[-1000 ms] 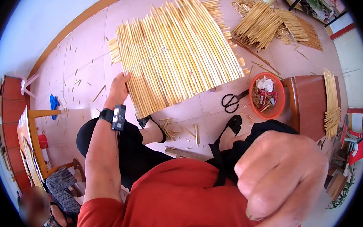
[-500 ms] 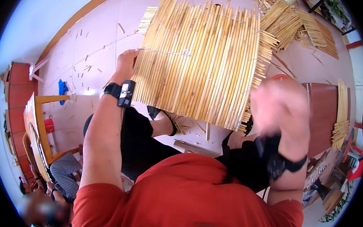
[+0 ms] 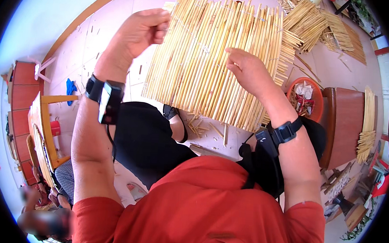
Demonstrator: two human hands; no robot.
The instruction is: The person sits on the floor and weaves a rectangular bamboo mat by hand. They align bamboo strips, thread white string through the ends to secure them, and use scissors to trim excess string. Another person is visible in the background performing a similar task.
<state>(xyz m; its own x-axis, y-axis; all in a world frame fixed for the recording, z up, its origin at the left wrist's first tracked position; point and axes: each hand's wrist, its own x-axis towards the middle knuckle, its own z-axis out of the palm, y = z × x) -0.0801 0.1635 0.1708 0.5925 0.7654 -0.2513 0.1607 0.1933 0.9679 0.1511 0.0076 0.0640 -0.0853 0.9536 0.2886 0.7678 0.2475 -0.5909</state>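
A mat of pale reed sticks tied side by side with thin cord lies before me, its near edge above my shoes. My left hand is raised at its far left edge, fingers curled and thumb pressed in. Over the mat's right half my right hand has thumb and forefinger pinched together. Whatever either hand grips, perhaps the thin cord, is too fine to make out. A loose bit of white cord lies on the sticks between my hands.
An orange tub with scraps stands right of the mat, next to a brown wooden bench bearing a stick bundle. More stick mats are piled far right. Cut pieces litter the floor. A person sits at lower left.
My left hand has left the mat's left edge and risen farther away. My right hand has swung left from beyond the right edge to above the mat, uncovering the orange tub.
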